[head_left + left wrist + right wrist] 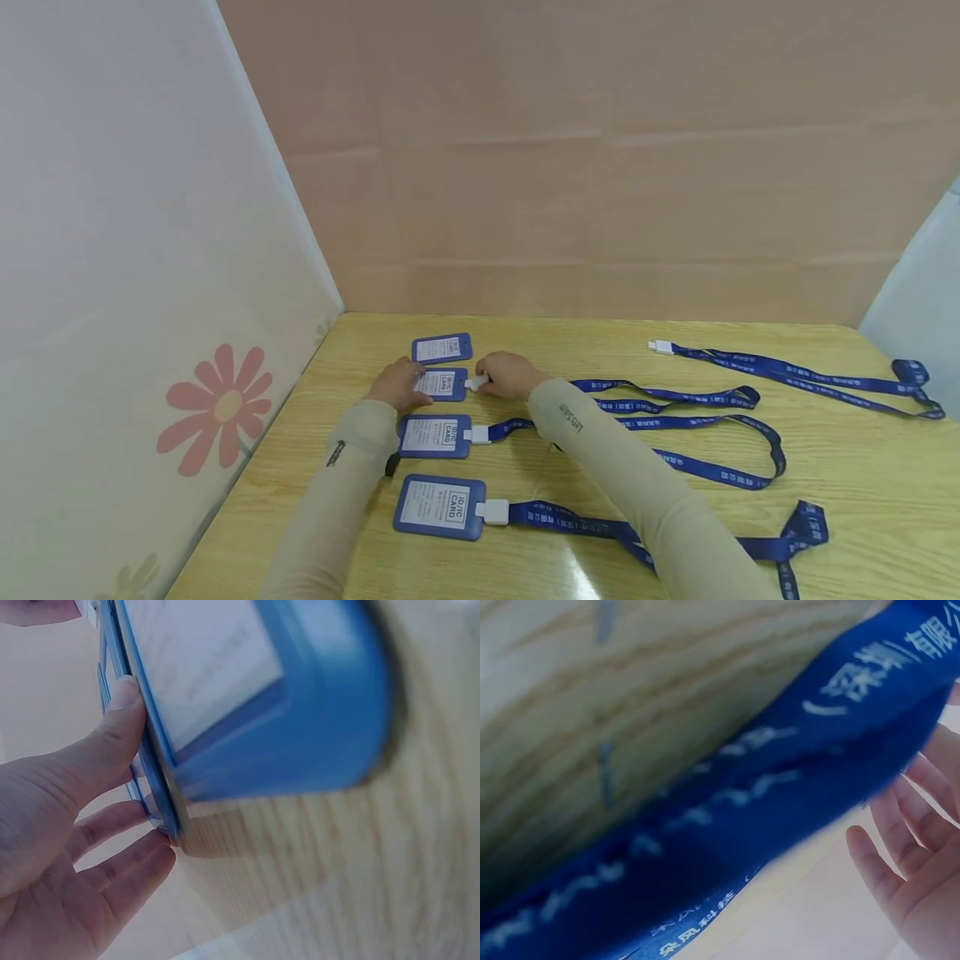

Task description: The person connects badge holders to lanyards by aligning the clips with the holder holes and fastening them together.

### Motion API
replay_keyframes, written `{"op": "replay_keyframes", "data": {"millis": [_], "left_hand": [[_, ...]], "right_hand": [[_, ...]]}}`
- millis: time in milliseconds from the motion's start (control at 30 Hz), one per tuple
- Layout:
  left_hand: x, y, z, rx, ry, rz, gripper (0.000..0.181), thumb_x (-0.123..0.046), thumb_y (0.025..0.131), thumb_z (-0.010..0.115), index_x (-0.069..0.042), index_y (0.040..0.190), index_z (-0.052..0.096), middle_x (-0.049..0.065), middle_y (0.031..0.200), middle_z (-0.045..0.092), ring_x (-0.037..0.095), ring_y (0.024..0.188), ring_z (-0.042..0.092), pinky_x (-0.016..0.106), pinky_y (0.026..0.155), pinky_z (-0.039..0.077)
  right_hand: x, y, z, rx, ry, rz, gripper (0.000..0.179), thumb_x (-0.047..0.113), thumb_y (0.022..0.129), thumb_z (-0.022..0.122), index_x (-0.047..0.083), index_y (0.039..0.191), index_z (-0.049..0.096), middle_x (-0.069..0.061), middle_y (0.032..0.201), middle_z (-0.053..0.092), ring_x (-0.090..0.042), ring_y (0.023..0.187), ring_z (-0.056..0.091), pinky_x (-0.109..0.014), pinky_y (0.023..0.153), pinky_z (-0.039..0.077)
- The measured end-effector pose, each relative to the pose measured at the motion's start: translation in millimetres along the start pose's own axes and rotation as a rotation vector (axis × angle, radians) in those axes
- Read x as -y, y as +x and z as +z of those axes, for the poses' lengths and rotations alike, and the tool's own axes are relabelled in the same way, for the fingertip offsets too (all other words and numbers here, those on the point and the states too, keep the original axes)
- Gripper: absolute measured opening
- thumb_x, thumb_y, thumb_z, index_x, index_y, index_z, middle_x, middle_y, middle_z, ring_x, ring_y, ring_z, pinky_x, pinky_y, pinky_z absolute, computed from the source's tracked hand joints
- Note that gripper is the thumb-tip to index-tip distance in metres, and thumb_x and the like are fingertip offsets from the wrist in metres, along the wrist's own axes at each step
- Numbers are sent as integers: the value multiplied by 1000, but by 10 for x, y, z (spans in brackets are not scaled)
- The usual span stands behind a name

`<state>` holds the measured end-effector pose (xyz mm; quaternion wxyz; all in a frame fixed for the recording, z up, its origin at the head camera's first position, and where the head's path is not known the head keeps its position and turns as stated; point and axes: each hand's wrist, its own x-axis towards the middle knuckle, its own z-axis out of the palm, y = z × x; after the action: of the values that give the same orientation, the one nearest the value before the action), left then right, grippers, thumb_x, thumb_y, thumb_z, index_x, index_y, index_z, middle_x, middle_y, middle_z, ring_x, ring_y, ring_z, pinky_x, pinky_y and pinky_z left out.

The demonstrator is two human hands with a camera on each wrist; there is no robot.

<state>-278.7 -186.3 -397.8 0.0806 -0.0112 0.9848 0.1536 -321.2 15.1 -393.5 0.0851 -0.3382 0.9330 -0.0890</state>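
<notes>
In the head view my left hand [399, 384] grips the left end of a blue ID card holder [442, 384], second from the back in a column of several. The left wrist view shows the thumb on its face and fingertips at its edge. My right hand [512, 375] pinches the white clip [474, 383] at that holder's right end. A blue printed lanyard [675, 393] lies to the right, partly behind the right forearm. Large in the right wrist view is a blue lanyard strap [727, 787]; the clip is hidden there.
Behind the held one lies a card holder [442, 347] with no lanyard on it. Nearer me are two holders [435, 437] joined to lanyards. A loose lanyard [795, 372] with a white clip lies at the back right. Walls border the wooden table [862, 467].
</notes>
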Motion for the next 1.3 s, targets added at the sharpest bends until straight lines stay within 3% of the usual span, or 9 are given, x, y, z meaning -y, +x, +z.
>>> {"op": "replay_keyframes", "data": {"millis": [200,533,867,1100,1300], "left_hand": [[8,44,16,6,-62,-13,60,-23,76,77,-6,128,55,15,130,54,30,115,53,48,106,40],[12,30,-5,6,-63,4,59,-23,75,78,-5,126,57,16,131,54,31,118,53,48,106,40],[11,46,-4,19,-73,20,57,-22,75,78,-3,125,57,17,130,54,32,118,52,49,106,40],[29,56,27,22,-119,12,58,-20,75,78,-2,126,56,17,130,54,30,117,53,48,106,41],[18,76,10,20,-113,12,58,-20,75,78,-2,125,57,16,128,55,30,117,53,47,106,41]], "right_hand": [[2,31,27,-18,-22,11,18,24,86,66,10,98,69,-1,92,70,-9,73,55,-26,72,50],[51,71,68,-25,-59,8,14,22,86,66,10,93,68,-1,90,69,-10,72,54,-25,70,49],[95,37,73,-25,-35,54,20,21,88,64,9,102,68,-4,101,70,-14,86,61,-29,82,52],[116,39,83,-24,-16,43,26,20,88,64,8,111,66,-5,113,68,-19,106,62,-31,95,50],[145,41,45,-20,-14,53,26,19,87,65,7,110,67,-7,112,68,-20,106,63,-31,94,51]]}}
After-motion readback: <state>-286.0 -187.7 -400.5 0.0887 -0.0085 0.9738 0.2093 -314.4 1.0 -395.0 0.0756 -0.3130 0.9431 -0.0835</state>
